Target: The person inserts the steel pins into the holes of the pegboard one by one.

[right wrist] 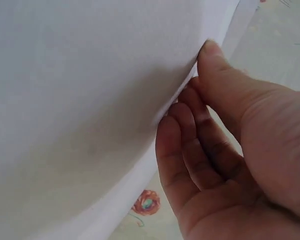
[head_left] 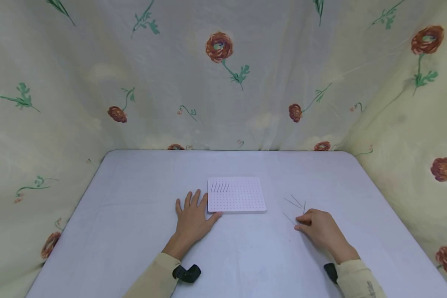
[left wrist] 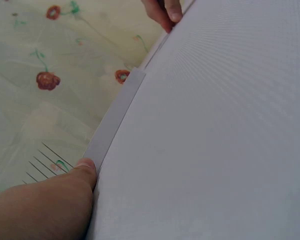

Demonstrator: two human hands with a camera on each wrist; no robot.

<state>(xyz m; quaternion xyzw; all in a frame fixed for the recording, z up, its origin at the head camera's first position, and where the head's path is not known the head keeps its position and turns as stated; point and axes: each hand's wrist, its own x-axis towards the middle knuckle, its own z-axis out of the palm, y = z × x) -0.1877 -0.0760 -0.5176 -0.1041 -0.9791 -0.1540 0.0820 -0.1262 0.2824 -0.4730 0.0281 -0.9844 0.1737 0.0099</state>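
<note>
A white pegboard [head_left: 242,203] with rows of small holes lies on the table. Several thin dark pins [head_left: 220,188] stand in a row near its far left corner. My left hand [head_left: 191,219] is spread flat, forefinger along the board's left side and thumb at its front edge; the left wrist view shows the thumb [left wrist: 85,167] against that edge. To the right, several thin loose pins [head_left: 292,203] lie beside my right hand [head_left: 322,229]. Its fingertips touch the tabletop near the closest pin. In the right wrist view, thumb and forefinger [right wrist: 194,87] are apart, with no pin visible between them.
A white cloth covers the table [head_left: 134,186]. Flower-printed curtains [head_left: 164,62] hang behind it and along both sides. A dark wrist device [head_left: 187,273] is strapped at the left sleeve, another [head_left: 330,273] at the right.
</note>
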